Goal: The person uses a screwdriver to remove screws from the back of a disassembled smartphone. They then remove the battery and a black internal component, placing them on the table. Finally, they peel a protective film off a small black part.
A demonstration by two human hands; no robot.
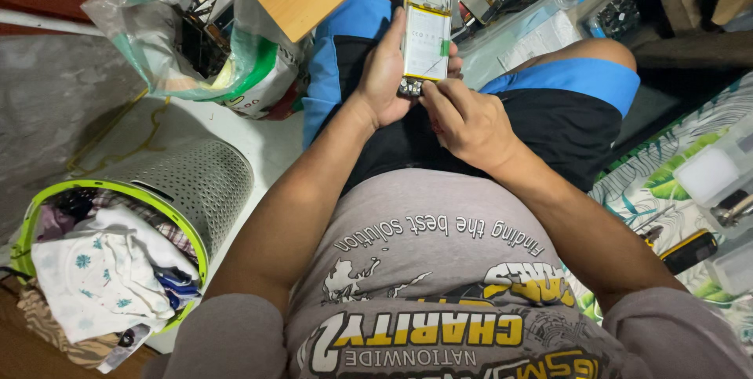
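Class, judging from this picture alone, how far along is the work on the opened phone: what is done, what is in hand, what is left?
Done: the phone has its back cover off, battery exposed. In hand: the left hand holds it upright while the right hand works with its fingers at the bottom edge. Left: the battery sits in place, and the phone is not closed up.

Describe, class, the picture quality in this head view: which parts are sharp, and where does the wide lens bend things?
Head view: the opened phone and both hands, left hand and right hand, are sharp and evenly lit, without glare; the wide lens stretches the laundry basket and edges; the top-right corner lies in dim shadow.
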